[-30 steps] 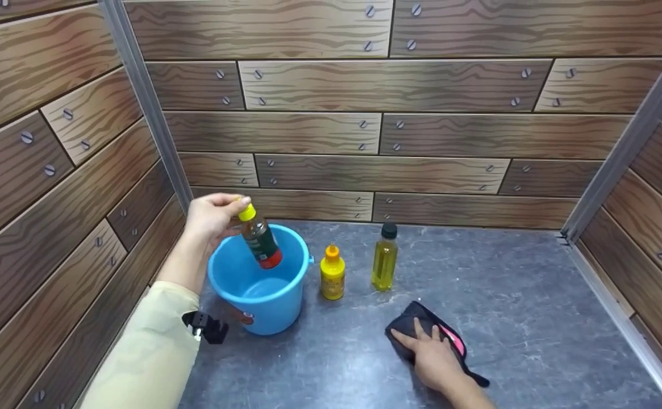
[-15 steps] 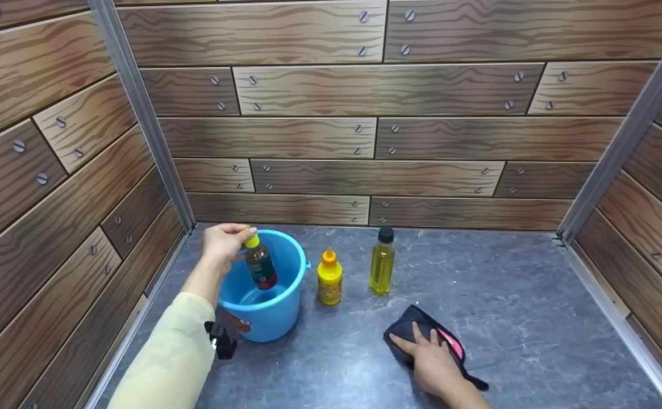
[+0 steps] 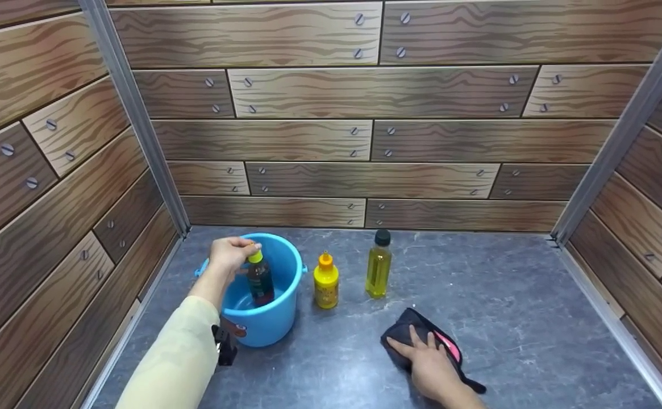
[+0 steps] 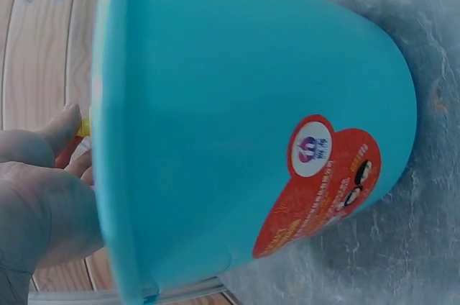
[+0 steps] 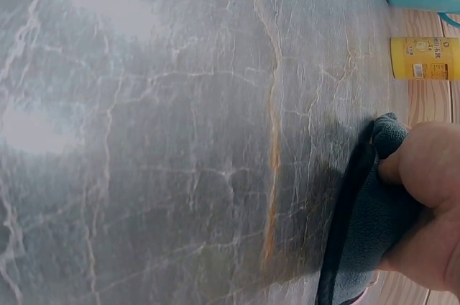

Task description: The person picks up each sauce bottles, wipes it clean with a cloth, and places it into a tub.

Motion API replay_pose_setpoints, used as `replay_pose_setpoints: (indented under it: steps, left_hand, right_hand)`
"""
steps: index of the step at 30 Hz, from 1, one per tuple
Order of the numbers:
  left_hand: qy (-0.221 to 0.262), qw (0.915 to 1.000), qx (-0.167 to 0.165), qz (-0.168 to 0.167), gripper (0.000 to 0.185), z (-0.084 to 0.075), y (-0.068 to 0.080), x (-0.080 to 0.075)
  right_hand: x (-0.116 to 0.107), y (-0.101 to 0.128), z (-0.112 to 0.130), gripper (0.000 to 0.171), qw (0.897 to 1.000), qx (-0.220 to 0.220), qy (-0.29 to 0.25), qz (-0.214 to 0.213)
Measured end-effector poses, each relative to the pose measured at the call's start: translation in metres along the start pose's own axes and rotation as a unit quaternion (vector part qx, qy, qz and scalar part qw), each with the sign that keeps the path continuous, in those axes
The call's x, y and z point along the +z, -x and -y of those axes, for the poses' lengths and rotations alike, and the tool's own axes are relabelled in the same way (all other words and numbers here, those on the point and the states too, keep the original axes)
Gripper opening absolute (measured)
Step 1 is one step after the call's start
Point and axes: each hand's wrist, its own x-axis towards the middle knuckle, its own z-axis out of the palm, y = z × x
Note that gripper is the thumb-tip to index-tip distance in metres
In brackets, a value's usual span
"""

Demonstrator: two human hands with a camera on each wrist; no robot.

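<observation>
My left hand (image 3: 229, 254) pinches the yellow cap of a dark bottle (image 3: 260, 279) with a red base, which stands upright inside the blue bucket (image 3: 277, 324) at the back left. In the left wrist view the bucket's wall (image 4: 237, 111) with a red sticker fills the frame, my left hand (image 4: 43, 197) at its rim. My right hand (image 3: 430, 363) lies flat with straight fingers on a dark cloth (image 3: 399, 332) with a pink edge near the front. The right wrist view shows the same cloth (image 5: 363, 226) under my right hand (image 5: 424, 183).
A small yellow bottle (image 3: 326, 282) and a taller bottle of yellow oil (image 3: 378, 265) with a black cap stand right of the bucket. The grey marbled tabletop (image 3: 507, 307) is boxed in by wood-patterned walls on three sides.
My left hand has lowered the dark bottle from above the bucket's rim down into the bucket, now upright. The right hand stays on the cloth.
</observation>
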Motion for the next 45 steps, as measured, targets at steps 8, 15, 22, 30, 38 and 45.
replay_pose_setpoints:
  steps: [8, 15, 22, 30, 38, 45]
  left_hand:
    - [-0.031, 0.9992, -0.022, 0.011, 0.027, 0.005, -0.001, -0.001]
    - [-0.044, 0.9988, -0.021, 0.004, 0.026, 0.002, 0.001, -0.001]
    - [-0.038, 0.9990, -0.021, -0.005, 0.026, 0.005, 0.003, -0.002]
    - [-0.056, 0.9982, -0.020, 0.003, 0.031, 0.001, 0.007, -0.001]
    - [-0.064, 0.9975, -0.025, 0.016, 0.046, -0.011, 0.017, -0.003]
    - [-0.052, 0.9984, 0.022, -0.004, 0.054, -0.042, 0.035, -0.007]
  right_hand:
    - [0.001, 0.000, 0.003, 0.090, 1.000, -0.005, -0.001, 0.001]
    - [0.001, 0.002, 0.004, 0.088, 1.000, -0.003, -0.007, 0.002]
    - [0.002, 0.004, 0.004, 0.086, 1.000, -0.007, -0.010, 0.000]
    - [0.000, 0.004, 0.004, 0.085, 1.000, -0.006, -0.001, 0.001]
    - [0.001, 0.004, 0.002, 0.084, 1.000, -0.002, -0.001, 0.000]
    - [0.000, 0.002, 0.000, 0.085, 1.000, 0.001, 0.000, -0.003]
